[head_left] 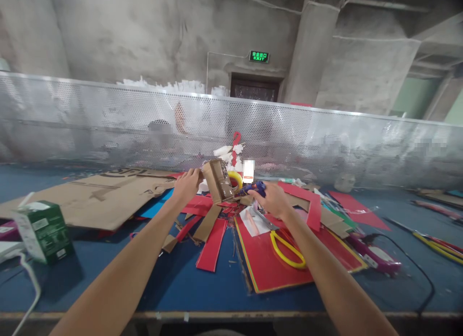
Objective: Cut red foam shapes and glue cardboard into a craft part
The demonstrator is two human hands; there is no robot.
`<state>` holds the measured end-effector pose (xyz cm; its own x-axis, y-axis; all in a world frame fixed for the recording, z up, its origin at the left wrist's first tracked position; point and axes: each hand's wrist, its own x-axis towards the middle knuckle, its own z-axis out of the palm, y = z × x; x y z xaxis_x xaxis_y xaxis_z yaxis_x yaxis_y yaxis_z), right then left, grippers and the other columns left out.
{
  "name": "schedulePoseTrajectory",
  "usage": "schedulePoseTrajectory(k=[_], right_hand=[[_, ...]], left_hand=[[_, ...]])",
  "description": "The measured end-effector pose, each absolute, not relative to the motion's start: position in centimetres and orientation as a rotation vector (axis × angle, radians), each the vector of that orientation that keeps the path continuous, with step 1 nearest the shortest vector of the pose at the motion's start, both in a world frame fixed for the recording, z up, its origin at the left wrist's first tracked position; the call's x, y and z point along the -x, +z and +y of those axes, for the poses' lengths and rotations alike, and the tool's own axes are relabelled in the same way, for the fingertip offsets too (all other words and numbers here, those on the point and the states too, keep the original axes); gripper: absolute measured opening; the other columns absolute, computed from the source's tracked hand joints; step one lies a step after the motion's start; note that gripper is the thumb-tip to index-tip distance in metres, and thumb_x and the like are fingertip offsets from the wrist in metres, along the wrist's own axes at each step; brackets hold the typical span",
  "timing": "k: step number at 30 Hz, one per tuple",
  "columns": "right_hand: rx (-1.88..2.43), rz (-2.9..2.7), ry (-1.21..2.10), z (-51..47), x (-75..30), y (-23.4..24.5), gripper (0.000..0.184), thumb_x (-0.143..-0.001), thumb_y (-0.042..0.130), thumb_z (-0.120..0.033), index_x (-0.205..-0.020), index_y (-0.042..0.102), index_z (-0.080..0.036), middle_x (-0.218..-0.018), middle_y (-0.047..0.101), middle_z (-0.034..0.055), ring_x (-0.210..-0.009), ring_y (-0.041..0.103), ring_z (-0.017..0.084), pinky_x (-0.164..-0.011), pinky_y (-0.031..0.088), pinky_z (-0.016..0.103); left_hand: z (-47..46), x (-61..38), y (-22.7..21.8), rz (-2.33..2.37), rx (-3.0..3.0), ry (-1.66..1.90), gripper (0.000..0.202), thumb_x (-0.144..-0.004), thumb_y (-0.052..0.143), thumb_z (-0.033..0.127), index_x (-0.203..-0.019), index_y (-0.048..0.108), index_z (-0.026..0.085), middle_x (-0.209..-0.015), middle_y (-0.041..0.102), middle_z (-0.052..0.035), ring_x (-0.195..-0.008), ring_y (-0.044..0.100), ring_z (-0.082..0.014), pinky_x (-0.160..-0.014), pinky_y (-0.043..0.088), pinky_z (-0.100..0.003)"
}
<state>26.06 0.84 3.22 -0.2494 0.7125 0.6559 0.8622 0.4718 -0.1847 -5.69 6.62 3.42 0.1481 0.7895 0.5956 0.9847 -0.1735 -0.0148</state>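
Note:
My left hand (187, 185) is closed on the edge of a small folded cardboard piece (217, 180) and holds it upright above the table. My right hand (272, 199) grips a blue glue gun (253, 187) whose tip points at the cardboard's right side. Behind the cardboard shows a yellow roll of tape (237, 178). Below my hands lie red paper strips (212, 244), a red sheet (275, 263) and yellow-handled scissors (285, 249).
A large flat cardboard sheet (97, 198) lies at the left on the blue table (173, 283). A green box (44, 231) stands at the near left beside a white cable (31, 287). A perforated metal screen (325, 133) runs along the far edge. A black cable (415, 263) crosses the right.

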Motion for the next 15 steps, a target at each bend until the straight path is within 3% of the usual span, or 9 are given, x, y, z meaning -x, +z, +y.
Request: schedulePoseTrajectory(k=[10,13,15], right_hand=[[1.257,-1.951,-0.078,0.9,-25.5,3.2,0.04,-0.094,0.053,-0.055,-0.074,0.057,-0.02,-0.074,0.067,0.0058,-0.07,0.061,0.021,-0.064,0.038,0.029],[1.28,-1.871,0.316,1.1,-26.3,3.2,0.045,-0.095,0.049,-0.058,-0.068,0.048,-0.022,-0.055,0.054,0.0003,-0.055,0.054,0.018,-0.056,0.04,0.029],[1.25,-1.833,0.679,1.1,-26.9,3.1,0.038,-0.091,0.055,-0.056,-0.075,0.048,-0.023,-0.052,0.048,-0.0039,-0.05,0.05,0.015,-0.052,0.042,0.028]], left_hand=[[6.9,5.8,3.1,-1.714,2.044,-0.671,0.028,-0.101,0.045,0.028,-0.126,0.052,0.019,-0.126,0.063,-0.0145,-0.121,0.061,-0.0299,-0.093,0.048,-0.04],[6.6,5.7,3.4,-1.716,2.057,-0.661,0.026,-0.101,0.045,0.027,-0.124,0.053,0.018,-0.126,0.064,-0.0143,-0.12,0.061,-0.0301,-0.092,0.048,-0.04],[6.4,5.6,3.6,-1.72,2.064,-0.641,0.025,-0.101,0.045,0.027,-0.123,0.053,0.018,-0.126,0.064,-0.0144,-0.12,0.061,-0.0304,-0.092,0.048,-0.04]])
